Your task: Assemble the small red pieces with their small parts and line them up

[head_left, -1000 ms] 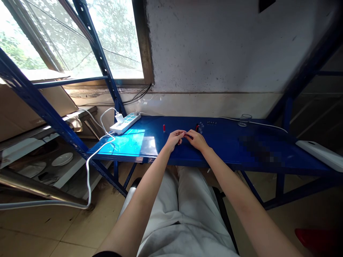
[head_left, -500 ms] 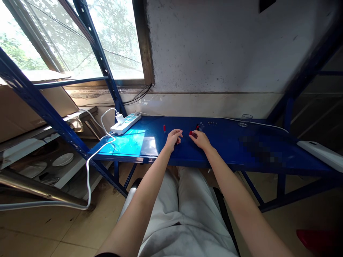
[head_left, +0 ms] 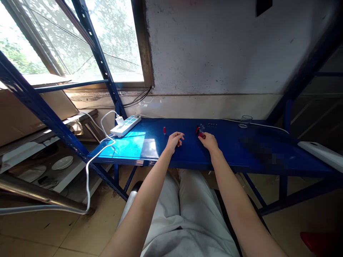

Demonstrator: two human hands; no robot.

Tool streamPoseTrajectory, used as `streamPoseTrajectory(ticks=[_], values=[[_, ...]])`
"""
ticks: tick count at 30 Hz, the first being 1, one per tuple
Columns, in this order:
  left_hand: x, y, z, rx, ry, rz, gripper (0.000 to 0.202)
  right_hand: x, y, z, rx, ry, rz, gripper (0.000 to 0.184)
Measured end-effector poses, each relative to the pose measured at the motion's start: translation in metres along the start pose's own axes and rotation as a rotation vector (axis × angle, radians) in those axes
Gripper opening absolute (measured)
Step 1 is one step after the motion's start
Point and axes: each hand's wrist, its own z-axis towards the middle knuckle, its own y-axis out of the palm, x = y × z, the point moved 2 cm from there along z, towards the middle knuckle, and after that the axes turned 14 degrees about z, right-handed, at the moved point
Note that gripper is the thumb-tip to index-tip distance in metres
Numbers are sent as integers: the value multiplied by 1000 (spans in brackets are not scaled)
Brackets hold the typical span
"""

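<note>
My right hand [head_left: 209, 141] is closed, its fingertips pinching a small red piece [head_left: 200, 135] just above the blue tabletop. Right beside those fingers lie some small red and black parts [head_left: 197, 129] and a few small clear pieces [head_left: 202, 126]. My left hand [head_left: 175, 141] hovers over the table with thumb and index finger pressed together and the other fingers curled. Whatever it may hold is too small to make out. Left of it, a small red cylinder with a pale lower end [head_left: 164, 130] stands upright on the table.
Several tiny pieces [head_left: 212, 125] form a row near the back of the blue table [head_left: 184, 157]. A clear glass [head_left: 245, 121] stands further right. A white power strip [head_left: 125, 125] with a plug and cable lies at the left end. At the right edge rests a white object [head_left: 320, 154].
My right hand has moved right with the red piece, towards the small clear and red parts. The left hand has barely shifted, and the view has tilted slightly.
</note>
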Motion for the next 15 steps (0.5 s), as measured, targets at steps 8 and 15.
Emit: streamPoseTrajectory(ticks=[8, 15], values=[[-2, 0, 1, -4, 2, 26, 24, -5, 4, 1, -20, 43, -76, 24], [-2, 0, 0, -4, -2, 46, 25, -4, 6, 5, -22, 50, -62, 24]])
